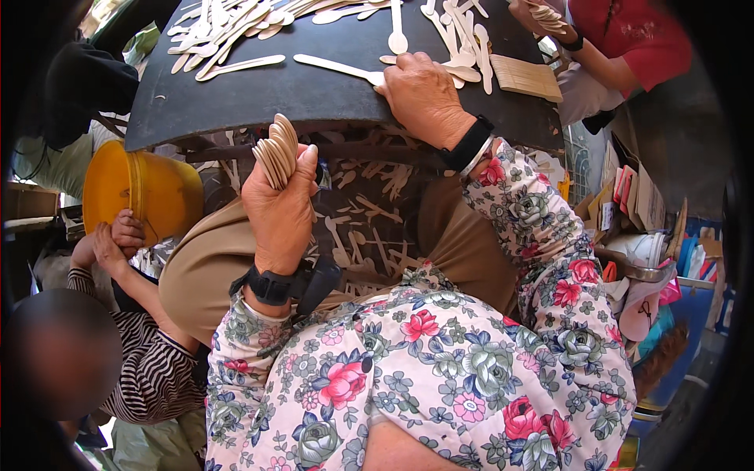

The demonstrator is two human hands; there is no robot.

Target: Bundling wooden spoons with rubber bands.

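Note:
My left hand is closed around a fanned bundle of wooden spoons, held upright just off the near edge of the dark table. Over the tabletop, my right hand has its fingers curled down on the end of a single wooden spoon, whose handle points left. The fingertips are partly hidden behind the knuckles. Beyond that hand, more loose wooden spoons lie at various angles. A larger heap of spoons spreads across the far left of the table.
A neat row of flat wooden pieces lies at the table's right. Many spoons are scattered below, between my knees. Left stands a yellow bucket, gripped by a person in stripes. Another person in red holds spoons at far right.

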